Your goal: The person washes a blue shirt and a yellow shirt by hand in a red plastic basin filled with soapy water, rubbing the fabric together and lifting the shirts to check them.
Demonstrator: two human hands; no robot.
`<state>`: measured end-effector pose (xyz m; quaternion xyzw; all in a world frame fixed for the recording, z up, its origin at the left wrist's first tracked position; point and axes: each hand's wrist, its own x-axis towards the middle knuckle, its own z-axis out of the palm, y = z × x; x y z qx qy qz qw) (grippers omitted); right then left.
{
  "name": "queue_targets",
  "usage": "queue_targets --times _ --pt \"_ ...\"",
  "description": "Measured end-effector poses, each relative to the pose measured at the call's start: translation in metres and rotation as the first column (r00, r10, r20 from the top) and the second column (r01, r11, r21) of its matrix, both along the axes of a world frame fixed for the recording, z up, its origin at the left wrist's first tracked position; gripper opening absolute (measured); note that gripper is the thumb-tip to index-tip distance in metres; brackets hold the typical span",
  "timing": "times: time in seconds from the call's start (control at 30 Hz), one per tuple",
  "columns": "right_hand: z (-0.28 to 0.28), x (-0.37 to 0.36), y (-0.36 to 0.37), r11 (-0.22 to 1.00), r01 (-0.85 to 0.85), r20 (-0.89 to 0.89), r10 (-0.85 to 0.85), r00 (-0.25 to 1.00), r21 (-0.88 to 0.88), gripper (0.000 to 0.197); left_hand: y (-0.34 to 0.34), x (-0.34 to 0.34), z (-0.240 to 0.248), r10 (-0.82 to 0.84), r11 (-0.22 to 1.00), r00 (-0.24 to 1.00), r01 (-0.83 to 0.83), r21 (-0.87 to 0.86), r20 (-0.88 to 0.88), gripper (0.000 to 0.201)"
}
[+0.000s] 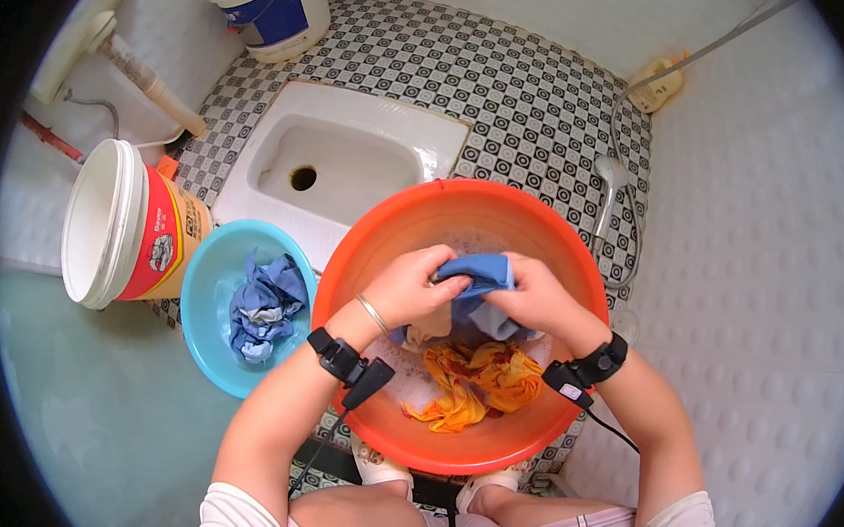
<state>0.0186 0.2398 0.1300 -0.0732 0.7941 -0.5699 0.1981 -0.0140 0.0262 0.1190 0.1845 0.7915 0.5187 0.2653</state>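
"My forearms (pixel 274 408) slant forward and inward over the orange basin (pixel 545 219)."

"Holding what?"

"My left hand (pixel 412 288) and right hand (pixel 538 295) both grip the blue cloth (pixel 485 270) above the suds (pixel 405 379), fingers curled."

"Its line?"

"The folded top edge runs left to right; the rest droops below."

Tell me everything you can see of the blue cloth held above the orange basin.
The blue cloth looks like soft fabric, mid-blue along its folded upper edge, with paler parts below. It is bunched and creased, held between the left grip and right grip, over the orange basin. Its lower end hangs beside the yellow-orange cloth; whether they touch is unclear.
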Motion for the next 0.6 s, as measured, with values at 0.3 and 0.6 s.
queue_targets --times 0.3,0.6 --pt "-0.030 -0.001 0.049 0.951 0.240 0.258 -0.187 0.948 -0.194 0.040 -0.027 0.039 -0.107 0.087 0.910 0.977 -0.157 -0.385 -0.194 0.068" --pt "-0.055 0.019 0.077 0.803 -0.003 -0.093 0.073 0.993 0.596 0.033 -0.011 0.076 -0.121 -0.175 0.763 0.983 0.105 -0.638 -0.047 0.043"
